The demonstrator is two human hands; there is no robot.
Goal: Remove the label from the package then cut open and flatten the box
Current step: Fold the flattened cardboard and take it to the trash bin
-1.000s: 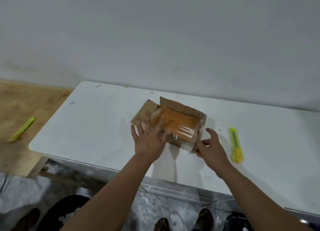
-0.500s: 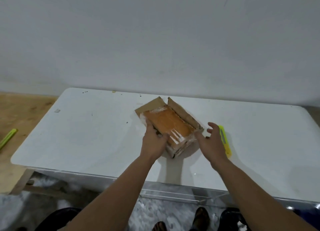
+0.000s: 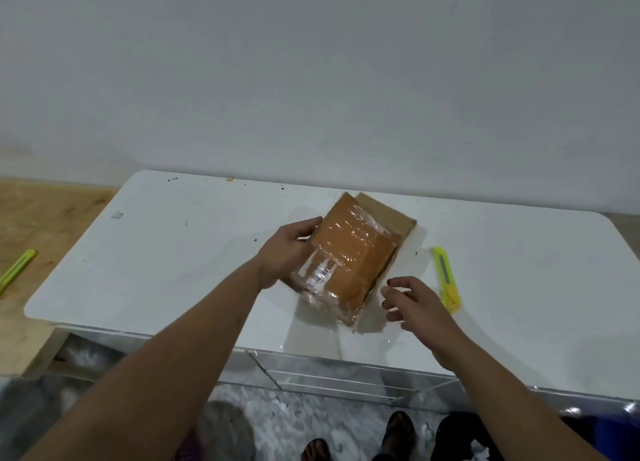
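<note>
A brown cardboard box (image 3: 349, 253), wrapped in shiny clear tape, lies collapsed on the white table (image 3: 173, 253). A plain cardboard flap sticks out at its far right side. My left hand (image 3: 287, 253) grips the box's left edge, thumb on top. My right hand (image 3: 412, 305) hovers just right of the box's near corner, fingers spread, touching nothing. A yellow-green utility knife (image 3: 446, 279) lies on the table right of my right hand.
A second green knife (image 3: 17, 270) lies on the wooden surface (image 3: 45, 218) at the far left. A grey wall stands behind the table. Feet and dark objects show on the floor below the table's front edge.
The box has been turned and pressed flatter onto the table. My right hand let go of the box's right side and drew back toward me. My left hand shifted to the left edge.
</note>
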